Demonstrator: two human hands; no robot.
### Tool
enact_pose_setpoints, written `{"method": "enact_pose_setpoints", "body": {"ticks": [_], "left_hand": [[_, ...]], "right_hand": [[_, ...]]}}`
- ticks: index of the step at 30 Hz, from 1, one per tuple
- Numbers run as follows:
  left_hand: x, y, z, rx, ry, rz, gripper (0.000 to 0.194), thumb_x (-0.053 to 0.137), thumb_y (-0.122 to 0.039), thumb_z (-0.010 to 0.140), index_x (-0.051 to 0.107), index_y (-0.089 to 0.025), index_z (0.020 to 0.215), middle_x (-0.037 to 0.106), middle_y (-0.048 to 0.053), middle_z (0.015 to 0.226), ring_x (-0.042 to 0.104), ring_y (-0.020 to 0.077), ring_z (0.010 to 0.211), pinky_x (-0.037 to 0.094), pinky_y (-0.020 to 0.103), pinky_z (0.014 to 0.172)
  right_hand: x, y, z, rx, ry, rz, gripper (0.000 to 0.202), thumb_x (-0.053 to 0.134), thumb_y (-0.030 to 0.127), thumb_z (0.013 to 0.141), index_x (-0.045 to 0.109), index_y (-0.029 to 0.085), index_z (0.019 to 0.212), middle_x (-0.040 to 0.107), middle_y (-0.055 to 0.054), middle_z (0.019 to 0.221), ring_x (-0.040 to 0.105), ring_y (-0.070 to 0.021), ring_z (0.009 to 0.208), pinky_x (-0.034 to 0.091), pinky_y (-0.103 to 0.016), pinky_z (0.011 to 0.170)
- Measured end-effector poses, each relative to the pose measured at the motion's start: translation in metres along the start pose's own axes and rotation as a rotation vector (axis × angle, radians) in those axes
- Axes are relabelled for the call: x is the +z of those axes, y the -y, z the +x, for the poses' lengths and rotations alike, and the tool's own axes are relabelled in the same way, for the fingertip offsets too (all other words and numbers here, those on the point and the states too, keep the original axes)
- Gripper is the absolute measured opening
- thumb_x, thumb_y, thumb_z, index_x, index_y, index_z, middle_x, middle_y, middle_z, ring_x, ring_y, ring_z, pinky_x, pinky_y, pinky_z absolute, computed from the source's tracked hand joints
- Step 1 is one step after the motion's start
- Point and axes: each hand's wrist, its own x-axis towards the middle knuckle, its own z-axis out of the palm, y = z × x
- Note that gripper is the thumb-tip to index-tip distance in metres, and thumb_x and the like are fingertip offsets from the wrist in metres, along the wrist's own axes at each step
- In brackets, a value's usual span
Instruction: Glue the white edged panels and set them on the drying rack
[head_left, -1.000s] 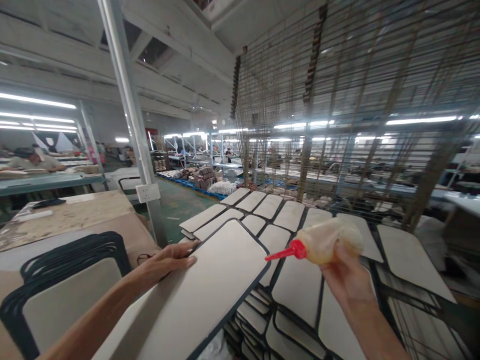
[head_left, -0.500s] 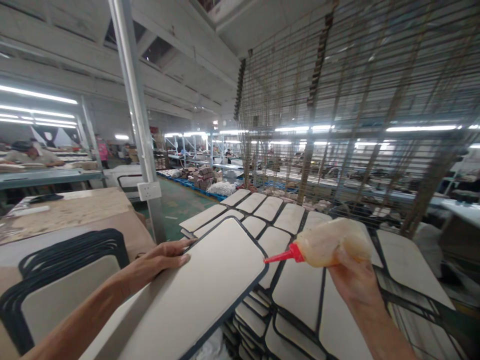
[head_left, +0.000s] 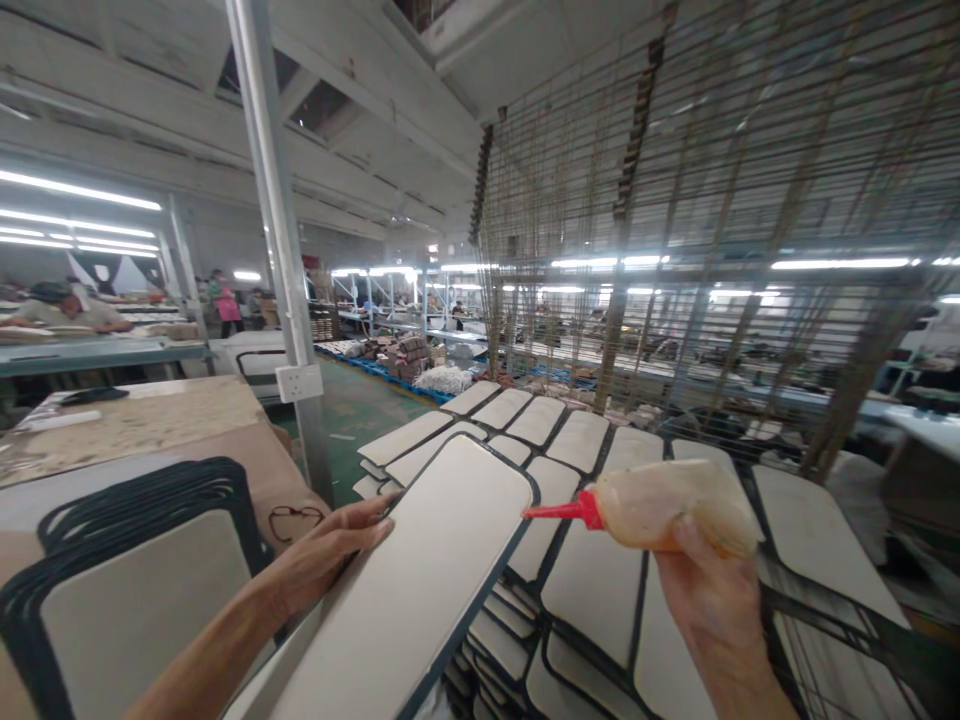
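Observation:
My left hand (head_left: 334,555) grips the left edge of a white panel (head_left: 420,560) with rounded corners and a dark edge band. The thumb lies on top; the other fingertips are partly hidden by the edge. My right hand (head_left: 709,600) is wrapped round a translucent squeeze bottle (head_left: 675,505) holding an amber liquid. The bottle lies nearly level, its red nozzle (head_left: 562,511) pointing left. The nozzle tip is at the panel's upper right edge. Below and behind spread rows of similar white panels (head_left: 592,590), stacked in layers.
On the left, dark-edged panels (head_left: 150,620) stand stacked beside a wood-topped table (head_left: 150,425). Glasses (head_left: 296,520) lie near my left wrist. A metal post (head_left: 281,220) with a socket rises there. A wire rack (head_left: 637,220) stands right. Two people are at the far left.
The panel and my left hand have shifted slightly right, and the panel has turned a little. The nozzle tip has moved slightly up and left along the edge. The glasses have come into view.

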Motion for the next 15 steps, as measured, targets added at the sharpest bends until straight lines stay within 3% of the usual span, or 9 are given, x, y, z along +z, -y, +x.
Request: {"method": "enact_pose_setpoints", "body": {"ticks": [4,10,15], "left_hand": [[0.007,0.002,0.003,0.002,-0.006,-0.048,0.055,0.074,-0.026,0.069,0.06,-0.021,0.122,0.074,0.009,0.096,0.07,0.0243,0.076,0.055,0.031,0.066],[0.015,0.006,0.006,0.0,-0.022,-0.111,0.054,0.074,-0.023,0.069,0.06,-0.021,0.122,0.074,0.008,0.094,0.07,0.0227,0.073,0.056,0.029,0.064],[0.018,0.006,0.01,-0.002,-0.068,-0.141,0.06,0.075,-0.021,0.068,0.057,-0.017,0.125,0.074,0.01,0.093,0.07,0.0217,0.072,0.056,0.029,0.064]], "right_hand": [[-0.001,0.0,-0.005,-0.013,0.021,-0.034,0.034,0.081,0.029,0.052,0.066,0.022,0.082,0.066,0.002,0.067,0.062,-0.0187,0.07,0.046,-0.036,0.077],[0.001,0.001,-0.015,0.046,0.03,0.014,0.043,0.082,0.026,0.052,0.067,0.024,0.092,0.068,0.005,0.07,0.061,-0.0129,0.069,0.048,-0.024,0.071],[0.003,0.004,-0.023,0.105,0.037,0.032,0.043,0.085,0.028,0.049,0.069,0.024,0.089,0.069,0.003,0.069,0.063,-0.0133,0.068,0.051,-0.023,0.068]]}}
